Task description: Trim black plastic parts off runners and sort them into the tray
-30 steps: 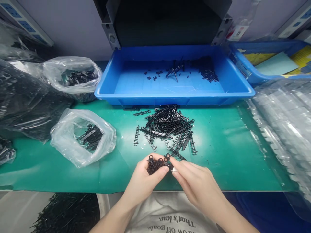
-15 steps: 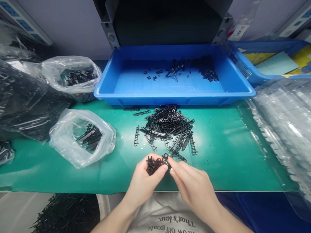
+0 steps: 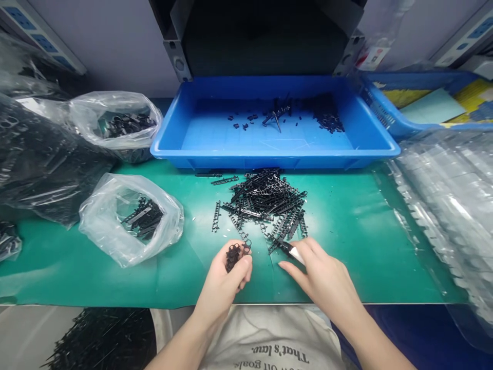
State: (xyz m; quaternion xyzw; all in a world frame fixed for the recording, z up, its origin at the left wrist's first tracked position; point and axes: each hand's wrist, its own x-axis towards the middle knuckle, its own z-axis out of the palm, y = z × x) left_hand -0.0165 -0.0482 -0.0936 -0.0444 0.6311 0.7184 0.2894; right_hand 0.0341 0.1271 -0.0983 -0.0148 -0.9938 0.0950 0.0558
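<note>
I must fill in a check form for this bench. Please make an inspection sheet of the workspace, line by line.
Surface: green mat, flat, light reflecting on it.
Job's things: pile of black strips, loosely heaped; small bunch of black parts in the left hand.
Clutter: small white bits left of the pile.
Hands: left grip closed on the bunch; right hand holds a white item, kind unclear, at the pile's near edge.
Cables: nothing seen clearly; socket strip at upper left.
Surroundings: blue tray behind; open plastic bag at left; clear plastic trays at right.
</note>
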